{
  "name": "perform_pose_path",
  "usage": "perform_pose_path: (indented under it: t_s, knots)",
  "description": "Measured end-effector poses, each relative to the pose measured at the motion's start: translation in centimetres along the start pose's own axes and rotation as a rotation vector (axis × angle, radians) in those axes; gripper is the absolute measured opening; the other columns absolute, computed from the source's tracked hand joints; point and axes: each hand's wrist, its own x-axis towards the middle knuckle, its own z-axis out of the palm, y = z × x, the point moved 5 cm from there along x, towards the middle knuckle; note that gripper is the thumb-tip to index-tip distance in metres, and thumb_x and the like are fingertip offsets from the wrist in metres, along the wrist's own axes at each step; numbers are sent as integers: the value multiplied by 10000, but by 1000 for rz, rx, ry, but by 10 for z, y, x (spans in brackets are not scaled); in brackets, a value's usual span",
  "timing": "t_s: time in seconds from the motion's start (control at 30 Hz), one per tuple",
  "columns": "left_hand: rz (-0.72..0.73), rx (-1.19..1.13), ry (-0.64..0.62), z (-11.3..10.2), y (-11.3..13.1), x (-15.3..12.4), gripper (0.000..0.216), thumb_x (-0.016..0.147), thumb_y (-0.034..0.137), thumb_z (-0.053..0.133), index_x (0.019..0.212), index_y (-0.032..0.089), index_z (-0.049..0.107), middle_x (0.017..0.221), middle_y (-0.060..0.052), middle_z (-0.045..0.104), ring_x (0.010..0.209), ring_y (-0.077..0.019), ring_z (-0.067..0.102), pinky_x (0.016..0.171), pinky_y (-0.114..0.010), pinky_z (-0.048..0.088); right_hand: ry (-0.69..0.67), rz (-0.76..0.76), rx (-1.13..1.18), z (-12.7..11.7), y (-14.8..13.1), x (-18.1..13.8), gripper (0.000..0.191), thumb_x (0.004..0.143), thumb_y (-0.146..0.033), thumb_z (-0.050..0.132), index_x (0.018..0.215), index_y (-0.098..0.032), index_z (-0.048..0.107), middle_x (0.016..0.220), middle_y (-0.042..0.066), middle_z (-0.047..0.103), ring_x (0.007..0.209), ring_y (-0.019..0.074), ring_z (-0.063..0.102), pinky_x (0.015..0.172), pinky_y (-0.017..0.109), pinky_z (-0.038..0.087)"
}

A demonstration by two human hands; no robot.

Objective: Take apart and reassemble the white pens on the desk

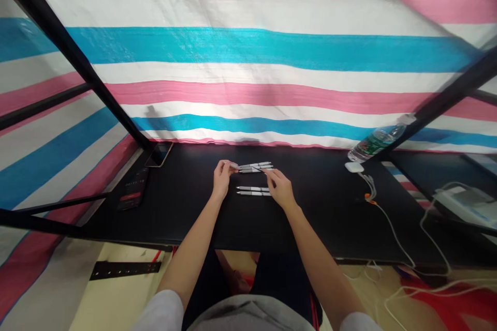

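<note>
Several white pens lie on a black table (310,217). A far group of pens (254,167) sits side by side, and two more pens (252,191) lie parallel a little nearer to me. My left hand (222,178) pinches the left end of the far pens with closed fingers. My right hand (280,189) has its fingertips on the right end of those pens, fingers curled, and rests just right of the nearer pair.
A phone (159,154) and a dark device (134,190) lie at the table's left. At the right are a lying water bottle (375,143), a white charger (354,167) and trailing cables (392,227). Black frame bars (77,57) and striped tarpaulin enclose the table.
</note>
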Motion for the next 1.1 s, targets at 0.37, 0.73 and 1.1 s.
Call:
perform_pose_path:
  t_s: [0.37,0.73,1.1]
  knots:
    - [-101,28,-264,19,-5,-10,277,745,328,716,948,154,647,630,62,389,485,-34,326,454,-193,252,-22,-56,36,1,-8,1,393,941,-140,394,1237,-260,622,979,66,671,925,188,637,848,308,525]
    - [-145,202,-376,25,-9,-18,355,727,436,732,890,125,683,624,20,503,484,-41,362,438,-187,232,-104,-115,7,10,-19,1,428,929,-119,377,1266,-243,612,904,73,648,857,187,625,773,295,530]
    - [-53,55,-68,5,0,-2,322,721,443,729,820,154,628,584,30,489,484,-56,404,421,-179,259,151,424,411,-2,29,-3,256,836,-354,613,1040,-203,647,894,61,711,794,185,671,688,290,544]
